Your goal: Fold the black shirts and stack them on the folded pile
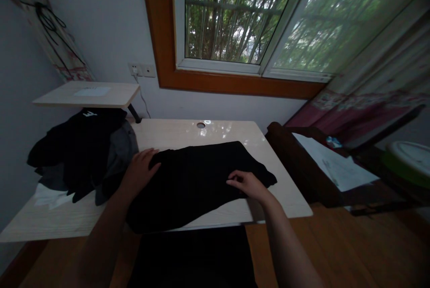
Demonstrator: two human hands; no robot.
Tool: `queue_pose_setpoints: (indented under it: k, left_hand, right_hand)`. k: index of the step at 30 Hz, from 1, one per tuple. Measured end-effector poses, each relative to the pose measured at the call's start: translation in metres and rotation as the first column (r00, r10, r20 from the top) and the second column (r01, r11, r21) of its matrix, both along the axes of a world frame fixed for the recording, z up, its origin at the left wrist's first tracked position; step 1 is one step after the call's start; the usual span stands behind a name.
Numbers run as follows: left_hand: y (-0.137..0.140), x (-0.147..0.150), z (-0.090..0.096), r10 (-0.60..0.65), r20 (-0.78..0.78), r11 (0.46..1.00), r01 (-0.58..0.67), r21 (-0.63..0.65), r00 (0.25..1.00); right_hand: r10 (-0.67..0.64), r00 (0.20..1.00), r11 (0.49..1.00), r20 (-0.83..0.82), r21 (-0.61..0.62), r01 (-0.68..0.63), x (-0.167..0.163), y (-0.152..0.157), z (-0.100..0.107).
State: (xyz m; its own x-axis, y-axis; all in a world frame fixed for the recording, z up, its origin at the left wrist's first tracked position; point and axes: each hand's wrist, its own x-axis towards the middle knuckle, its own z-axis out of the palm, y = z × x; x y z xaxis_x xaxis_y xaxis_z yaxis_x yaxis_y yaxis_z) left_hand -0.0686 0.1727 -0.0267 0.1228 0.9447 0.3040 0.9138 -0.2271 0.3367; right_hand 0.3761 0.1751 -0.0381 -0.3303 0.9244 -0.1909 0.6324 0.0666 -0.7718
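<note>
A black garment [195, 180] lies spread lengthwise across the pale desk [161, 131], its kind not clear from the dark cloth. My left hand [143, 167] rests on the garment's left end, with the thumb apart from the outstretched fingers. Over the right half of the cloth is my right hand [247, 183], fingers bent and thumb close to the fingertips. Whether cloth is caught between them cannot be made out. At the garment's lower left, the near part hangs slightly past the desk's front edge.
A heap of black and grey clothes [83, 149] lies at the left under a raised shelf [87, 93]. White cloth [52, 196] pokes out below it. Right of the desk stands dark brown furniture [302, 167] with white sheets [336, 162] on it. A window [242, 15] is behind.
</note>
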Motion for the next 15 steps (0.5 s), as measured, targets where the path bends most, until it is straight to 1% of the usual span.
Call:
queue_pose_setpoints:
  k: [2, 5, 7, 9, 11, 12, 15]
  left_hand:
    - [0.009, -0.007, -0.013, 0.06, -0.092, 0.997, -0.063, -0.033, 0.994]
    - [0.02, -0.011, -0.029, 0.127, -0.156, 0.98, -0.148, -0.134, 0.98]
    - [0.027, -0.01, -0.036, 0.136, -0.138, 0.975, -0.157, -0.158, 0.981]
    - [0.035, -0.008, -0.04, 0.112, -0.09, 0.98, -0.125, -0.156, 0.99]
    - [0.042, -0.007, -0.04, 0.102, -0.054, 0.987, -0.108, -0.12, 0.993]
    - [0.046, -0.006, -0.04, 0.113, -0.046, 0.99, -0.117, -0.082, 0.993]
    - [0.06, -0.009, -0.035, 0.208, -0.015, 0.976, -0.206, 0.074, 0.978]
  right_hand:
    - [0.095, 0.995, 0.992, 0.034, 0.084, -0.097, -0.012, -0.002, -0.002]
    - [0.188, 0.974, 0.956, 0.125, 0.204, -0.211, -0.029, -0.01, -0.004]
    - [0.186, 0.957, 0.935, 0.224, 0.258, -0.242, -0.038, -0.015, -0.004]
    - [0.138, 0.943, 0.923, 0.302, 0.306, -0.233, -0.046, -0.019, -0.005]
    - [0.079, 0.941, 0.918, 0.33, 0.345, -0.198, -0.053, -0.022, -0.007]
    - [0.054, 0.942, 0.915, 0.33, 0.361, -0.178, -0.056, -0.022, -0.009]
    - [-0.013, 0.947, 0.901, 0.322, 0.415, -0.129, -0.064, -0.019, -0.018]
